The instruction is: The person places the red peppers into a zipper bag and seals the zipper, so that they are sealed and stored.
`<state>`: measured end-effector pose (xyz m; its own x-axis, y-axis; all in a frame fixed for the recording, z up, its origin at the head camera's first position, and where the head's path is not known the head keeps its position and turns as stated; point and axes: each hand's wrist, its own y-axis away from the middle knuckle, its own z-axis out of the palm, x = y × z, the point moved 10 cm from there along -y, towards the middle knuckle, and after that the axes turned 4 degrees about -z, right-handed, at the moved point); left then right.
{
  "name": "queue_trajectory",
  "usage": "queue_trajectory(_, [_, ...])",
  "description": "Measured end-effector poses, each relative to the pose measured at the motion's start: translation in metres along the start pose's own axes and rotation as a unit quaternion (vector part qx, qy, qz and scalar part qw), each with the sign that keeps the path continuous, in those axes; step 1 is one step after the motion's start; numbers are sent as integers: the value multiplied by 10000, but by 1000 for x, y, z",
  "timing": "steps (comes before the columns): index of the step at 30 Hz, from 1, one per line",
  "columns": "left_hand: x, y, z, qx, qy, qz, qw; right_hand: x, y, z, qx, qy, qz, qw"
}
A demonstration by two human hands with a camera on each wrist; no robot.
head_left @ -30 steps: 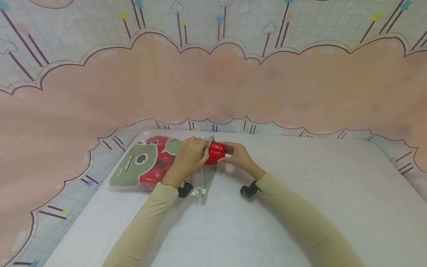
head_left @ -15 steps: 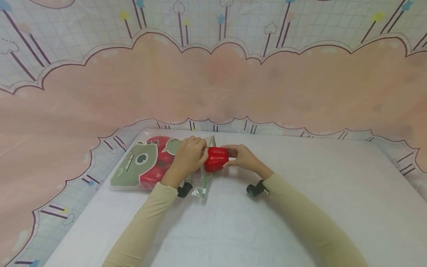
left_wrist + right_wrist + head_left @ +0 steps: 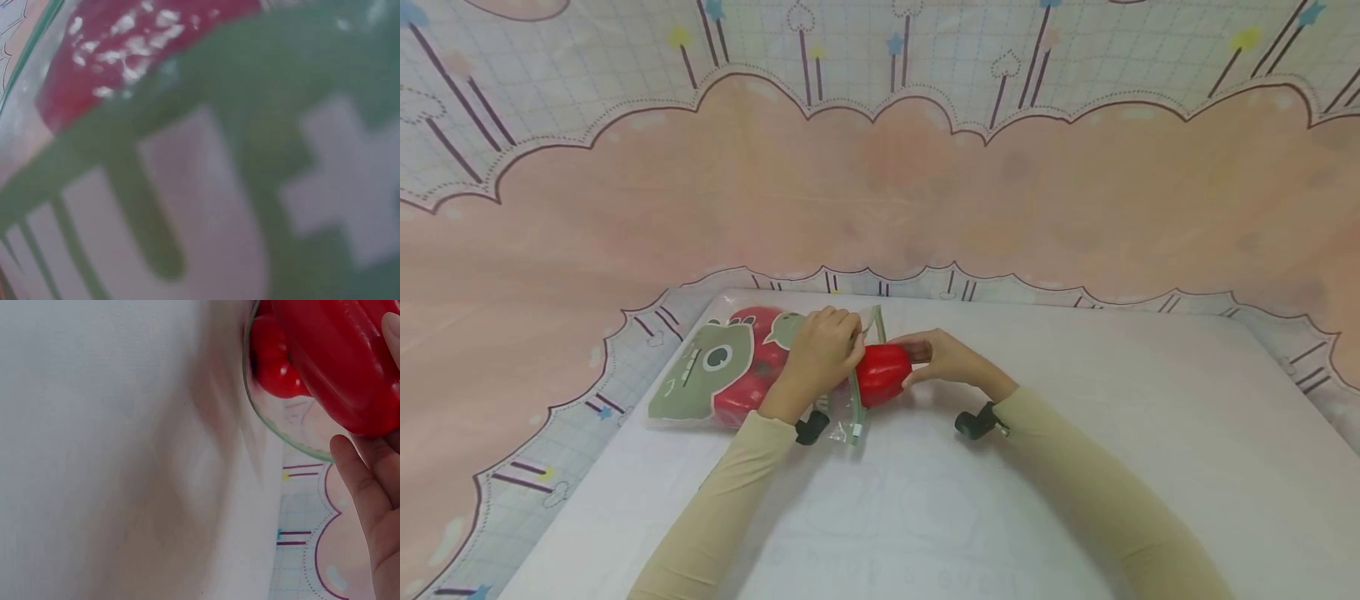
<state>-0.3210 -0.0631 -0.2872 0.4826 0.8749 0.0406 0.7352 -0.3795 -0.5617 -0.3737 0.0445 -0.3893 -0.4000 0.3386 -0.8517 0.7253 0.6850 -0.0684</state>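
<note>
A clear zip bag (image 3: 658,408) with a green cartoon print lies on its side on the table, its mouth facing right. Red bell peppers show through its plastic, one inner pepper (image 3: 272,362) being visible through the mouth in the right wrist view. My left hand (image 3: 824,343) pinches the upper edge of the bag near its green zip strip (image 3: 856,408). A glossy red bell pepper (image 3: 883,375) sits at the mouth, partly hidden by the strip. My right hand (image 3: 951,363) holds its right end between thumb and fingers. The left wrist view is filled by the blurred bag print (image 3: 206,262).
A white table (image 3: 1075,433) spreads under both arms. Behind it hangs a patterned pink and white cloth (image 3: 970,200). Dark wrist cameras, such as the right one (image 3: 976,422), stick out below the sleeves.
The pepper has come toward me and tilted, with more of its body showing outside the bag mouth. My right hand has shifted slightly right and nearer; the left hand stays put.
</note>
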Motion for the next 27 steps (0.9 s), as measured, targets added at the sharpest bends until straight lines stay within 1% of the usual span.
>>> queue_trajectory(5, [0,1,0,-2,-27,14,10000,3,-7,8,-103,-3,33,9999])
queue_trajectory(8, [-1,2,0,-37,-23,-18,10000,2,-12,9,-66,-146,23,9999])
queue_trajectory(12, [-3,3,-2,-37,11,-55,10000,1,-18,5,88,-290,90,9995])
queue_trajectory(16, [-4,4,-4,30,-6,-36,10000,4,-22,0,176,-201,196,9995])
queue_trajectory(20, [-4,5,-4,58,-32,-19,10000,7,-25,0,84,-169,171,9997])
queue_trajectory(27, [-2,6,-5,91,-31,38,9999,7,-28,9,-56,-44,24,10000])
